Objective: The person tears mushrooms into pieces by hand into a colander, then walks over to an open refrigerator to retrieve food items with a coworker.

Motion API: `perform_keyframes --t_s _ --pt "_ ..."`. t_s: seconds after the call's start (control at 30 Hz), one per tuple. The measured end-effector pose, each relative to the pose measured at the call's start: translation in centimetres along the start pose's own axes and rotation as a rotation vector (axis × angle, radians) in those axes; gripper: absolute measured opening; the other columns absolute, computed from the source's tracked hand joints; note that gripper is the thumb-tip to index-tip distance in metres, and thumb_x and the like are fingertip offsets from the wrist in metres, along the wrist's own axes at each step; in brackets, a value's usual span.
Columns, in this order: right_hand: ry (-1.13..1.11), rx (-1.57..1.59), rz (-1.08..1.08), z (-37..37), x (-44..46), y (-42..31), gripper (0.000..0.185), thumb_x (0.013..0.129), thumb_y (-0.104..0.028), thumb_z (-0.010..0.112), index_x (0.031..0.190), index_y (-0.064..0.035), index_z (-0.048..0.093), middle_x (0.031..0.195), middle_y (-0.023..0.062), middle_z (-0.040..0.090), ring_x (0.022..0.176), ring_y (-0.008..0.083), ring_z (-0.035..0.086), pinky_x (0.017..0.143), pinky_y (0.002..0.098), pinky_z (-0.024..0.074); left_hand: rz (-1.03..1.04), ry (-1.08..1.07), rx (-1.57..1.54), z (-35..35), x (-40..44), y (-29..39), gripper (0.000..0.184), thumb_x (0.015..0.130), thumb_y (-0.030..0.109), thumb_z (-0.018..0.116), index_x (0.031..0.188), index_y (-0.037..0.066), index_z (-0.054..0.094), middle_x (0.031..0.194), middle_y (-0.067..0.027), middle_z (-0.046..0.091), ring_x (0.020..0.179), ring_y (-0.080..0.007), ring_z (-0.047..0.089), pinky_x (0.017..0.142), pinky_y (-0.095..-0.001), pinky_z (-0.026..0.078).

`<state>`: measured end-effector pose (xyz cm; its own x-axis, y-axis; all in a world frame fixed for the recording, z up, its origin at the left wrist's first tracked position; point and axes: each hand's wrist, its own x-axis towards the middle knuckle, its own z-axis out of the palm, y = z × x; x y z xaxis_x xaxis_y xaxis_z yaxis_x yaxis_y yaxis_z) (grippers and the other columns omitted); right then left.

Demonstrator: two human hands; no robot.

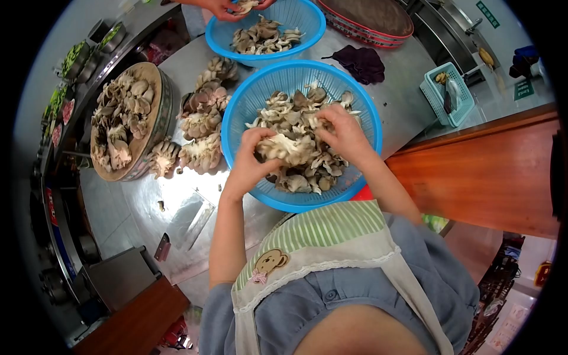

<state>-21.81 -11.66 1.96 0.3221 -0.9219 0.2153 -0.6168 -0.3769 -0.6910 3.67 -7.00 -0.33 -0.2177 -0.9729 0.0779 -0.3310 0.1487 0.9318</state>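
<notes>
My left hand (249,164) is wrapped round a pale mushroom cluster (287,149) over the near blue basket (361,180). To its right my right hand (345,135) is closed, thumb and fingers pinched at a small mushroom piece at the basket's right side. Loose grey-white oyster mushrooms (294,112) lie in the basket below both hands. Left of the basket, whole mushroom clusters (201,124) rest on the metal table (133,204).
A round board (155,97) bears more clusters at the left. A co-worker's hands (223,9) hold a mushroom over a second blue basket (310,26). A dark cloth (362,64), a red-rimmed sieve (367,32), a green basket (458,112) and a knife (163,247) lie around.
</notes>
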Motion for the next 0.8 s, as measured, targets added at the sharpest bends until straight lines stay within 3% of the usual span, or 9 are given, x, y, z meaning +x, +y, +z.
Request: perform_keyframes --t_s 0.03,0.1,0.17,0.23,0.37,0.43,0.5,0.7,0.8 --pt "0.099 -0.073 -0.188 -0.1 -0.1 0.0 0.032 0.086 -0.02 0.069 0.113 -0.0035 0.063 0.101 0.015 0.063 0.091 0.0317 0.064 0.084 0.0382 0.0514 0.002 -0.002 0.0 -0.2 0.1 0.6 0.059 0.068 0.007 0.077 0.124 0.01 0.057 0.131 -0.0094 0.051 0.121 -0.0246 0.052 0.099 -0.0365 0.045" --pt "0.056 0.032 -0.157 -0.2 -0.6 -0.3 0.034 0.086 -0.021 0.07 0.115 -0.004 0.062 0.105 0.0142 0.061 0.094 0.0317 0.063 0.085 0.0377 0.0511 -0.357 -0.088 -0.427 -1.0 0.3 2.3 0.053 0.073 0.015 0.078 0.121 0.006 0.058 0.115 -0.0105 0.058 0.11 -0.024 0.057 0.094 -0.034 0.047" --pt "0.007 0.139 -0.129 -0.4 -1.3 -1.5 0.036 0.086 -0.022 0.071 0.117 -0.0044 0.061 0.11 0.0134 0.059 0.097 0.0318 0.062 0.085 0.0372 0.0508 -0.301 -0.089 -0.281 -0.7 0.5 2.1 0.05 0.075 0.019 0.077 0.12 0.005 0.059 0.108 -0.0099 0.062 0.107 -0.0232 0.059 0.094 -0.0342 0.047" --pt "-0.246 0.342 0.023 -0.6 -2.1 -3.6 0.039 0.086 -0.023 0.072 0.119 -0.0056 0.06 0.11 0.0123 0.058 0.099 0.0309 0.062 0.085 0.0356 0.0506 -0.18 -0.107 -0.043 0.1 0.7 0.2 0.049 0.075 0.016 0.077 0.12 0.006 0.058 0.105 -0.0046 0.061 0.1 -0.0167 0.058 0.091 -0.0314 0.047" --pt "-0.206 0.056 -0.17 1.6 -3.0 -2.5 0.036 0.08 -0.023 0.076 0.109 -0.0067 0.06 0.105 0.0116 0.055 0.092 0.0311 0.061 0.077 0.0405 0.0514 -0.247 -0.079 -0.17 1.4 0.1 0.6 0.067 0.072 0.023 0.081 0.131 0.008 0.052 0.124 -0.0118 0.054 0.116 -0.023 0.053 0.102 -0.0352 0.043" --pt "-0.184 0.059 -0.152 1.9 -2.9 -2.5 0.033 0.078 -0.02 0.077 0.103 -0.0073 0.059 0.1 0.0104 0.055 0.09 0.0316 0.06 0.075 0.0423 0.0511 -0.169 -0.058 0.038 1.7 -0.1 -0.7 0.072 0.072 0.025 0.081 0.135 0.009 0.049 0.138 -0.016 0.043 0.127 -0.0293 0.047 0.106 -0.039 0.04" --pt "-0.205 0.077 -0.139 1.9 -2.6 -2.3 0.029 0.079 -0.015 0.072 0.103 -0.0065 0.059 0.097 0.0105 0.056 0.092 0.0314 0.061 0.074 0.0416 0.0513 -0.089 0.077 0.067 2.3 -0.5 -0.9 0.067 0.074 0.024 0.079 0.134 0.01 0.051 0.144 -0.019 0.038 0.133 -0.0345 0.042 0.109 -0.0415 0.038" --pt "-0.018 -0.282 -0.247 4.1 -2.8 -2.1 0.02 0.08 -0.005 0.06 0.1 -0.0038 0.058 0.092 0.0126 0.057 0.091 0.032 0.061 0.075 0.0451 0.0504 -0.047 0.043 0.172 3.3 -0.5 -0.8 0.05 0.076 0.018 0.076 0.122 0.011 0.058 0.146 -0.0203 0.036 0.133 -0.0378 0.041 0.109 -0.0419 0.037" --pt "0.005 -0.077 -0.198 4.7 -2.2 -0.3 0.021 0.082 -0.004 0.059 0.103 -0.0035 0.06 0.097 0.0153 0.06 0.093 0.033 0.061 0.079 0.0446 0.0504 -0.082 0.019 0.131 3.0 -0.5 -0.2 0.047 0.075 0.016 0.075 0.119 0.01 0.06 0.145 -0.0187 0.037 0.133 -0.0364 0.042 0.108 -0.0417 0.038"
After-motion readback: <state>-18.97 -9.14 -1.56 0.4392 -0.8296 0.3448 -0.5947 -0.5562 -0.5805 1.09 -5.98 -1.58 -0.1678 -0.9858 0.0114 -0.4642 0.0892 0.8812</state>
